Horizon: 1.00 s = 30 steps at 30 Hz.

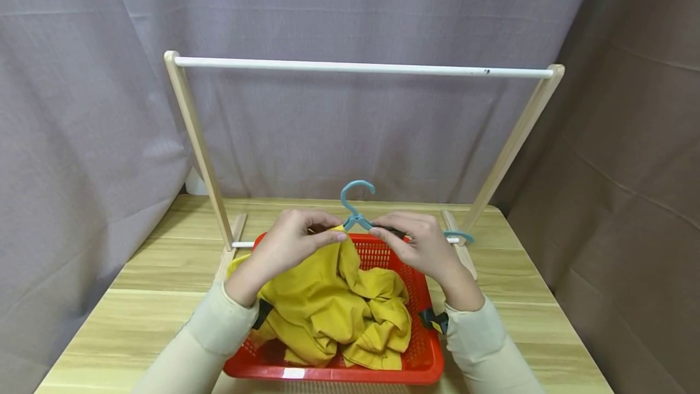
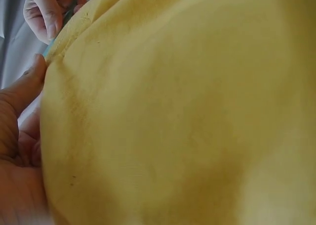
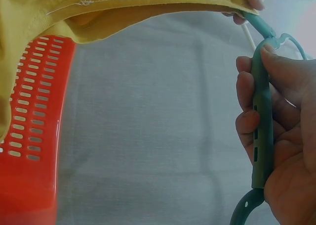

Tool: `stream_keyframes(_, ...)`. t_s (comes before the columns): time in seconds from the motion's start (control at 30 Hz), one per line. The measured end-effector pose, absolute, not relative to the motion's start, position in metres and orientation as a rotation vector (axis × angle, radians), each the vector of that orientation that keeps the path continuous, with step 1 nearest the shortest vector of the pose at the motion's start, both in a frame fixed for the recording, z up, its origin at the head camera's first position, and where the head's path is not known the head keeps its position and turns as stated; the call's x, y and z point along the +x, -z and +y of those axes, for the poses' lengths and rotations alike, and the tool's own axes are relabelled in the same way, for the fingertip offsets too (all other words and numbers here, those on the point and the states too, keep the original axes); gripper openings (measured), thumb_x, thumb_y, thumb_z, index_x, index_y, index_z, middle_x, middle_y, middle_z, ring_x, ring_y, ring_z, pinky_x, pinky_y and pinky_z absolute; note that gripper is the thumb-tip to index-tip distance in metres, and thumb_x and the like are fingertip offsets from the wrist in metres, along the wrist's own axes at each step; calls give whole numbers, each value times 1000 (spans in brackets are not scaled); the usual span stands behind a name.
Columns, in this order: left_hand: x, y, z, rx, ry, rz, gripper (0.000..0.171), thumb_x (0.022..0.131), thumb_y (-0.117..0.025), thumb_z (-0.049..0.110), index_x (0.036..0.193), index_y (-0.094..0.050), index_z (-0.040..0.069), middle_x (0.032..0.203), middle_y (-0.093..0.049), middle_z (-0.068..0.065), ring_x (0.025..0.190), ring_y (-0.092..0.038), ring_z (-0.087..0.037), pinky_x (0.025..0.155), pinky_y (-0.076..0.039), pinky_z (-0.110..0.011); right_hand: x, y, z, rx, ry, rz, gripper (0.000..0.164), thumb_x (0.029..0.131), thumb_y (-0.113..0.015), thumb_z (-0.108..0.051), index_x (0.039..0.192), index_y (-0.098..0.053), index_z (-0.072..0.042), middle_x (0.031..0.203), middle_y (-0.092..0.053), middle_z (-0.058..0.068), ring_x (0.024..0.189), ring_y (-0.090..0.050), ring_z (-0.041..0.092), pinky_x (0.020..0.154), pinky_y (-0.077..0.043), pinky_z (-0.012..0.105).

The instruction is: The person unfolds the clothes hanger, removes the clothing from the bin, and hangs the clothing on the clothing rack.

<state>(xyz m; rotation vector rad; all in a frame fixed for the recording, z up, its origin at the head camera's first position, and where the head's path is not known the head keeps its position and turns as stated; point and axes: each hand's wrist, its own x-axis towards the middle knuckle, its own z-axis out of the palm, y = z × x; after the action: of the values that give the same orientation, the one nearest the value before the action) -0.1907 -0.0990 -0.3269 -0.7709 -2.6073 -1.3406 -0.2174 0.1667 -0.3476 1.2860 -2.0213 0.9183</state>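
Fingers (image 1: pixel 322 218) of left hand (image 1: pixel 288 237) pinching yellow cloth (image 1: pixel 322 297), fingers of right hand (image 1: pixel 425 243) curled round teal hanger (image 3: pixel 263 121)

The cloth (image 1: pixel 319 303) is plain yellow, with white stitching (image 3: pixel 85 1). The hanger (image 1: pixel 357 220) is blue-green. The basket (image 1: pixel 377 375) is bright red, its near label (image 1: pixel 293 373) white. The counter (image 1: pixel 525 297) is light yellowish, with streaked wood grain. The upper rod (image 1: pixel 361 67) is white, the 2 posts (image 1: pixel 199 145) are pale beige. The far curtain (image 1: pixel 350 11) is greyish purple.

Cloth (image 1: pixel 322 297) lies in a basket (image 1: pixel 372 376) before the rack (image 1: pixel 328 66).
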Motion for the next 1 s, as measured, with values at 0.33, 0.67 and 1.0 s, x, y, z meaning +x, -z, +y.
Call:
stream_keyframes(0.33, -191, 331, -100, -825, 1280, -2570, 19, 91, -76, 33, 104, -79, 20, 93, -73, 13, 74, -64, -7, 65, -55, -28, -218, 350, 167, 1284, -929, -2047, 21, 84, -79, -1, 103, -77, -10, 97, -76, -2, 86, -72, 10, 73, -58, 24)
stream_keyframes(0.67, -195, 333, -104, -776, 1254, -2505, 17, 91, -76, 34, 101, -80, 20, 92, -74, 12, 74, -64, -7, 64, -55, -28, -216, 349, 174, 1239, -943, -1886, 21, 88, -78, -9, 108, -76, -4, 103, -75, 8, 94, -72, 24, 91, -54, 25)
stream_keyframes(1.0, -197, 330, -114, -711, 1295, -2497, 20, 91, -77, 34, 101, -81, 18, 87, -73, 12, 70, -62, -10, 61, -52, -28, -208, 362, 191, 1344, -1050, -1904, 19, 89, -78, -10, 108, -75, -11, 98, -75, 7, 91, -71, 21, 89, -53, 24)
